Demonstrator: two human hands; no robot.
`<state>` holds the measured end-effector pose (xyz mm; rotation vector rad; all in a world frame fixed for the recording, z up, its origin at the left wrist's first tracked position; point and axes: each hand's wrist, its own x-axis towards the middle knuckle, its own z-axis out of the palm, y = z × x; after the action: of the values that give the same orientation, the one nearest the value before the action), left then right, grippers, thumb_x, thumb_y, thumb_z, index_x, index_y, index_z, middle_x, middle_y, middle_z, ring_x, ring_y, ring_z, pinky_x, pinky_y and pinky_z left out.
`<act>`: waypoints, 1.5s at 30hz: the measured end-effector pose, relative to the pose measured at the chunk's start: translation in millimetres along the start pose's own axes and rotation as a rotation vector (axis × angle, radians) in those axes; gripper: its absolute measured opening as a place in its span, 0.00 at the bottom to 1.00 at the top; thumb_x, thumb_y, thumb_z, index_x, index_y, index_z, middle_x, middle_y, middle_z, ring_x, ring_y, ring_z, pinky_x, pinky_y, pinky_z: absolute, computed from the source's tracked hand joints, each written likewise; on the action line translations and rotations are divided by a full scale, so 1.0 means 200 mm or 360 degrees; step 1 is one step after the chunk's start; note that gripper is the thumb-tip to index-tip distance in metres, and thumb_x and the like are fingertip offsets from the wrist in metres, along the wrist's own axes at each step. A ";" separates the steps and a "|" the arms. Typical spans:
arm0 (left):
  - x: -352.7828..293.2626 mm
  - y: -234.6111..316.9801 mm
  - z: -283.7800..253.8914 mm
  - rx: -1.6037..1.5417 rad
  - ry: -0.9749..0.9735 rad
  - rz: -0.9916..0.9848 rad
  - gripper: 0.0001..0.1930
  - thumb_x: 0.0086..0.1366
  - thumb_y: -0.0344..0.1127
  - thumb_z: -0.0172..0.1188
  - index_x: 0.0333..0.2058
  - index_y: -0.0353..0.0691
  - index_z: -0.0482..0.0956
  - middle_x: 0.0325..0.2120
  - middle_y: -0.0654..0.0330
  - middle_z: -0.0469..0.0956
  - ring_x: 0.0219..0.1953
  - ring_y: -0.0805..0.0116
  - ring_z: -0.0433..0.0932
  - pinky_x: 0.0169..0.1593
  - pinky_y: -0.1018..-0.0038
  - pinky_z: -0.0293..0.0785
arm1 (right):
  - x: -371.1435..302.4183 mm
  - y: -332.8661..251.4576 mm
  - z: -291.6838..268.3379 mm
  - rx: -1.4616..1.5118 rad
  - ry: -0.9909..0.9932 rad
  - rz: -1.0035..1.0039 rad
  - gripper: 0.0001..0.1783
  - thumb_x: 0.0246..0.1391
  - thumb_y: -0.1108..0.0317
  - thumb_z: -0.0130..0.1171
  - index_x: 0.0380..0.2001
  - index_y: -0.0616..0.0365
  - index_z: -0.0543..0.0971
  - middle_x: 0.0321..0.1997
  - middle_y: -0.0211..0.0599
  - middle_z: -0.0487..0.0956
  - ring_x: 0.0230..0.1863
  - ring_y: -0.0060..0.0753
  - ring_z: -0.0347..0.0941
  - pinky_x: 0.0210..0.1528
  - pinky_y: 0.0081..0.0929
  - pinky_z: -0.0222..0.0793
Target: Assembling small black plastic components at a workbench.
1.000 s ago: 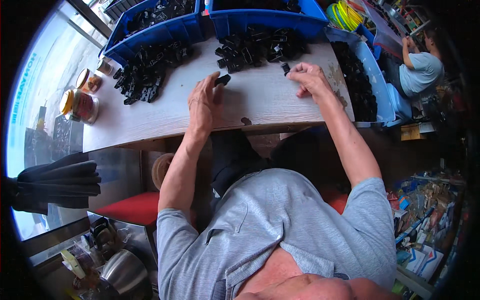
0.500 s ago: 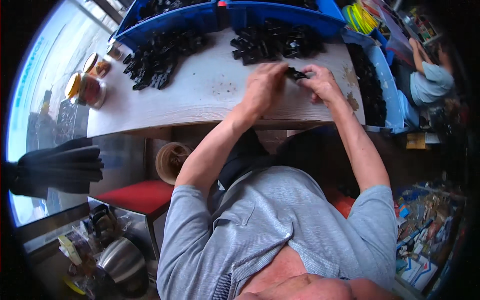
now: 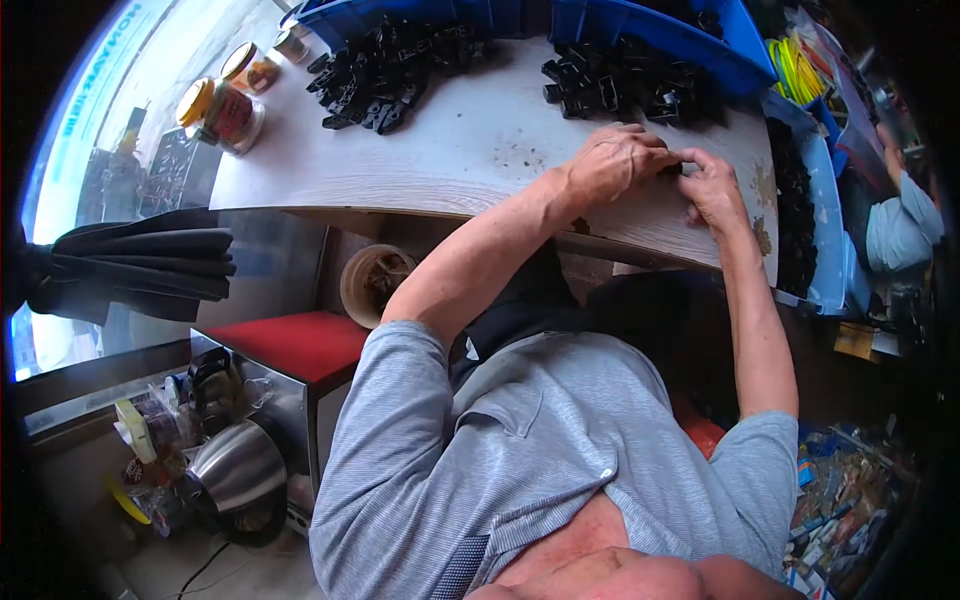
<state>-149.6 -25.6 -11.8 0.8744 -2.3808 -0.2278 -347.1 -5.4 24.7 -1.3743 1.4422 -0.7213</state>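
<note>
Both hands meet over the right part of the white table [image 3: 430, 165]. My left hand [image 3: 618, 160] is closed around a small black plastic part [image 3: 676, 169], mostly hidden behind the fingers. Thumb and fingers of my right hand [image 3: 712, 187] pinch the same part from its other side. Just beyond the hands lies a pile of black plastic parts [image 3: 625, 80]. Another heap of similar black parts [image 3: 385, 78] is farther left.
Blue bins [image 3: 665, 32] line the table's far edge. At the left stand a yellow-lidded jar [image 3: 225, 115] and a second jar [image 3: 250, 70]. A light-blue crate [image 3: 825, 225] with black parts adjoins the right edge. Below are a bucket [image 3: 362, 285] and a red-topped cabinet [image 3: 285, 345].
The view has turned, so the table sits tilted in the picture. My left hand has come closer to the right one and now covers most of the black part.
</note>
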 end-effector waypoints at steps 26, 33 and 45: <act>-0.82 -0.43 -0.68 0.1254 0.0206 -0.0966 0.23 0.56 0.24 0.56 0.51 0.49 0.80 0.52 0.59 0.79 0.56 0.54 0.73 0.56 0.59 0.69 | 0.03 0.11 -0.32 0.0542 0.0606 0.0161 0.19 0.50 0.64 0.70 0.43 0.56 0.77 0.13 0.25 0.67 0.11 0.22 0.66 0.19 0.27 0.75; -0.74 -0.31 -0.58 0.1053 0.0228 -0.0601 0.24 0.51 0.23 0.60 0.50 0.45 0.79 0.49 0.58 0.78 0.50 0.53 0.74 0.52 0.60 0.70 | 0.11 0.14 -0.44 0.0581 0.1150 0.0149 0.15 0.49 0.63 0.72 0.41 0.52 0.81 0.14 0.25 0.68 0.17 0.24 0.70 0.24 0.33 0.80; -0.59 -0.24 -0.44 0.0668 0.0411 -0.0362 0.27 0.49 0.22 0.62 0.52 0.43 0.76 0.47 0.57 0.80 0.51 0.52 0.74 0.53 0.58 0.72 | 0.23 -0.08 -0.02 0.0304 0.0584 0.0235 0.23 0.49 0.53 0.73 0.42 0.55 0.80 0.13 0.24 0.66 0.11 0.21 0.67 0.18 0.27 0.76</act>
<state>0.2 15.6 -12.7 1.2843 -2.1162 0.2938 -339.3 -53.8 29.2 -1.0119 1.6895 -1.0240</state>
